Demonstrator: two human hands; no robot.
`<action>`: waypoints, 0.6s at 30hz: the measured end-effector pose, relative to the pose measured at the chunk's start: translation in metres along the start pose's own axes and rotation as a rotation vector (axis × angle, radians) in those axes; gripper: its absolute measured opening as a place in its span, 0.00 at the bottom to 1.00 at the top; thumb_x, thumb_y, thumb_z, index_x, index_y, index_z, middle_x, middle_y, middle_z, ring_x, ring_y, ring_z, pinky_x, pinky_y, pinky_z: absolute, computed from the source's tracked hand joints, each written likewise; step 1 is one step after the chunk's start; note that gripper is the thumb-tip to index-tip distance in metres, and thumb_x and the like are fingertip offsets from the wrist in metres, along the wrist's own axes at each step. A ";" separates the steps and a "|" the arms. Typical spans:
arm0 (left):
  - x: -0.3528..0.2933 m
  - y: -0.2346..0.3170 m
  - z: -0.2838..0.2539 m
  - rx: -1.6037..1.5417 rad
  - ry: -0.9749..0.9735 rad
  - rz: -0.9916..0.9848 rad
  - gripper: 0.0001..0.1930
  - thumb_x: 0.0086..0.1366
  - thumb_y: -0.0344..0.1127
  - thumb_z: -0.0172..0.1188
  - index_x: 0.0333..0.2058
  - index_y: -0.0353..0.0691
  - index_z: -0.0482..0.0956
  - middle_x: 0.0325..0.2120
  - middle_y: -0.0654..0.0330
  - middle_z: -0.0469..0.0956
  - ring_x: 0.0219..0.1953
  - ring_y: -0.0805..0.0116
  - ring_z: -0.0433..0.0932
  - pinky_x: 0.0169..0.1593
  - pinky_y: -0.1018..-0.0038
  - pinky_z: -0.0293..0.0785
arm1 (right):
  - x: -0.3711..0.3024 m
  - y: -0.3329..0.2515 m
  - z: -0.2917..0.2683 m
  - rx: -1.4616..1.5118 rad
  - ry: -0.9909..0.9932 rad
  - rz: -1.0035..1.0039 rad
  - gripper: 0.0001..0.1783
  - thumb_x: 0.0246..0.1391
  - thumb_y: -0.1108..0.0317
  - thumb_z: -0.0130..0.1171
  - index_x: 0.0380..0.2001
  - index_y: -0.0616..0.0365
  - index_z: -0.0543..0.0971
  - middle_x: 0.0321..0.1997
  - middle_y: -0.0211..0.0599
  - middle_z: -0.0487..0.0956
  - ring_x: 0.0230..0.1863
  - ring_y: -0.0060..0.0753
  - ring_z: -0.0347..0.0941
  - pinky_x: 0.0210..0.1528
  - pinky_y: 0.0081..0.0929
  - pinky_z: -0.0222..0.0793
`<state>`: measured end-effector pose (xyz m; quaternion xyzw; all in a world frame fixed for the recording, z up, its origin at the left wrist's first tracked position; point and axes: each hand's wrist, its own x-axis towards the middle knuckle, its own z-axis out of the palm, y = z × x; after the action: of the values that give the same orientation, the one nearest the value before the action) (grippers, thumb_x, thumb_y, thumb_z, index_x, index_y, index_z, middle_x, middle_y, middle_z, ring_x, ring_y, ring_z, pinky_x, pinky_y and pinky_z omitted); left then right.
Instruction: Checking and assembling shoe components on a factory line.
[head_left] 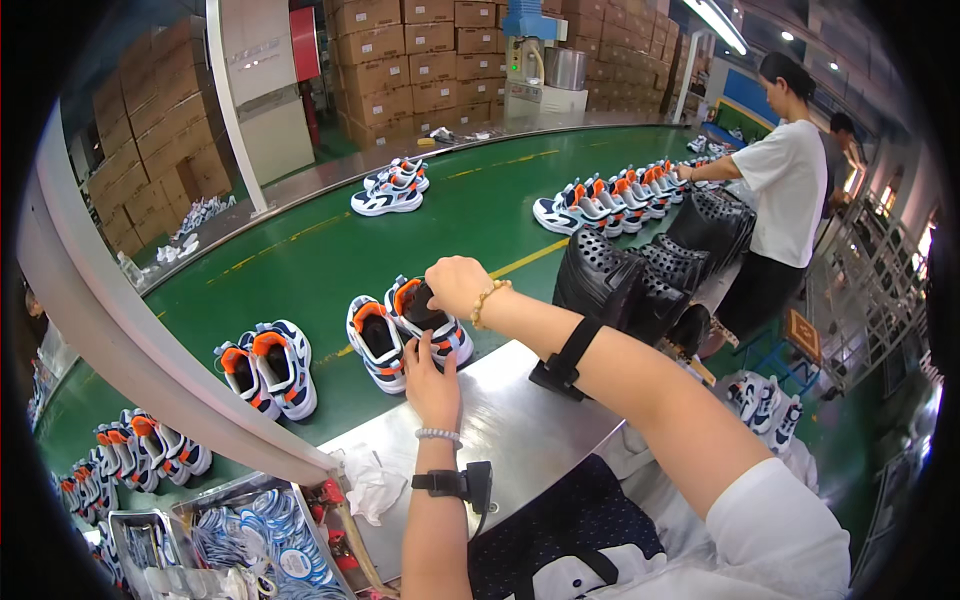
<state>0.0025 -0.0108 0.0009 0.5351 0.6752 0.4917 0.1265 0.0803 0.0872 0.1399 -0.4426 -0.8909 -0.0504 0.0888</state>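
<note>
Two white, navy and orange sneakers stand side by side on the green belt just in front of me. My right hand (462, 288) is closed at the upper edge of the right-hand sneaker (458, 345), its fingers curled over the opening and partly hidden. Against the near end of the same shoe, my left hand (432, 382) has its fingers bent around the side. The left-hand sneaker (374, 345) stands right beside it, touching or nearly so, with its dark insole and orange lining showing.
A metal ledge (520, 385) borders the green belt (300, 255). More sneakers (285, 370) stand left, others (388, 190) far, and a row (610, 200) right, by black perforated shoe-shaped objects (598, 275). Nearby are crumpled paper (372, 488), a tray of tags (270, 530), a post (150, 330) and a co-worker (785, 180).
</note>
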 end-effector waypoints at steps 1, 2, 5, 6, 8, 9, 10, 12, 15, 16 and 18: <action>0.002 -0.003 -0.001 0.038 0.028 0.030 0.24 0.56 0.36 0.62 0.53 0.45 0.72 0.56 0.51 0.66 0.55 0.50 0.68 0.55 0.62 0.67 | 0.000 -0.001 -0.005 -0.004 -0.003 0.002 0.16 0.39 0.61 0.69 0.31 0.59 0.83 0.35 0.46 0.82 0.39 0.46 0.80 0.42 0.34 0.77; 0.003 -0.006 -0.001 0.078 0.054 0.060 0.24 0.56 0.36 0.62 0.52 0.45 0.72 0.56 0.51 0.66 0.55 0.50 0.68 0.55 0.62 0.67 | 0.000 0.002 -0.011 0.013 -0.033 -0.032 0.16 0.39 0.60 0.69 0.30 0.60 0.83 0.33 0.45 0.82 0.37 0.44 0.80 0.40 0.33 0.77; 0.004 -0.006 -0.002 0.097 0.046 0.074 0.24 0.56 0.35 0.62 0.52 0.45 0.71 0.55 0.51 0.67 0.56 0.50 0.66 0.57 0.61 0.65 | 0.004 0.001 -0.049 0.099 -0.234 -0.004 0.18 0.39 0.59 0.70 0.29 0.63 0.82 0.29 0.44 0.83 0.33 0.41 0.81 0.38 0.32 0.77; 0.003 -0.007 -0.001 0.110 0.047 0.083 0.24 0.55 0.35 0.63 0.52 0.45 0.71 0.55 0.51 0.67 0.57 0.49 0.66 0.58 0.61 0.64 | 0.005 0.001 -0.060 0.168 -0.407 0.060 0.19 0.39 0.58 0.70 0.29 0.64 0.82 0.26 0.43 0.82 0.31 0.39 0.81 0.36 0.32 0.78; 0.005 -0.007 0.005 0.090 0.057 0.091 0.24 0.55 0.34 0.63 0.52 0.44 0.71 0.55 0.51 0.67 0.57 0.49 0.66 0.58 0.61 0.64 | 0.011 0.004 -0.059 0.127 -0.445 0.053 0.20 0.39 0.58 0.70 0.29 0.65 0.82 0.21 0.42 0.81 0.27 0.38 0.81 0.35 0.31 0.78; 0.006 -0.007 0.008 0.071 0.072 0.096 0.23 0.55 0.33 0.63 0.51 0.44 0.71 0.55 0.50 0.67 0.57 0.49 0.65 0.58 0.61 0.64 | 0.016 0.005 -0.050 0.135 -0.459 0.045 0.20 0.39 0.58 0.70 0.30 0.65 0.82 0.24 0.43 0.82 0.29 0.38 0.81 0.36 0.32 0.78; 0.007 -0.010 0.007 0.080 0.071 0.095 0.23 0.55 0.33 0.63 0.51 0.44 0.71 0.55 0.50 0.67 0.57 0.49 0.65 0.58 0.61 0.64 | 0.022 0.004 -0.038 0.149 -0.475 0.028 0.20 0.38 0.58 0.70 0.31 0.64 0.82 0.26 0.44 0.82 0.31 0.39 0.81 0.37 0.32 0.78; 0.008 -0.011 0.009 0.061 0.079 0.086 0.24 0.53 0.32 0.63 0.51 0.42 0.71 0.54 0.50 0.67 0.57 0.49 0.65 0.59 0.62 0.64 | 0.021 0.003 -0.008 -0.001 -0.222 -0.052 0.19 0.37 0.58 0.71 0.31 0.59 0.83 0.37 0.47 0.82 0.42 0.42 0.80 0.42 0.34 0.76; 0.007 -0.011 0.009 0.069 0.080 0.092 0.23 0.54 0.31 0.62 0.50 0.42 0.72 0.55 0.49 0.66 0.57 0.48 0.66 0.58 0.61 0.64 | 0.017 0.001 0.032 -0.045 -0.065 -0.139 0.14 0.36 0.60 0.68 0.29 0.56 0.83 0.33 0.42 0.82 0.38 0.40 0.80 0.39 0.33 0.76; 0.007 -0.011 0.010 0.075 0.082 0.091 0.23 0.54 0.31 0.62 0.50 0.42 0.72 0.55 0.49 0.66 0.57 0.48 0.66 0.58 0.61 0.64 | 0.017 -0.001 0.045 -0.088 -0.052 -0.178 0.13 0.36 0.61 0.67 0.28 0.55 0.83 0.32 0.40 0.82 0.37 0.39 0.80 0.37 0.33 0.76; 0.007 -0.008 0.008 0.029 0.068 0.054 0.22 0.54 0.30 0.62 0.50 0.42 0.72 0.55 0.49 0.67 0.56 0.48 0.67 0.58 0.61 0.64 | 0.016 -0.009 0.070 -0.091 0.015 -0.133 0.09 0.40 0.65 0.64 0.27 0.55 0.83 0.31 0.39 0.82 0.34 0.36 0.81 0.35 0.30 0.76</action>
<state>0.0005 0.0002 -0.0072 0.5378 0.6714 0.5031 0.0825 0.0558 0.1065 0.0750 -0.3858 -0.9143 -0.1000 0.0716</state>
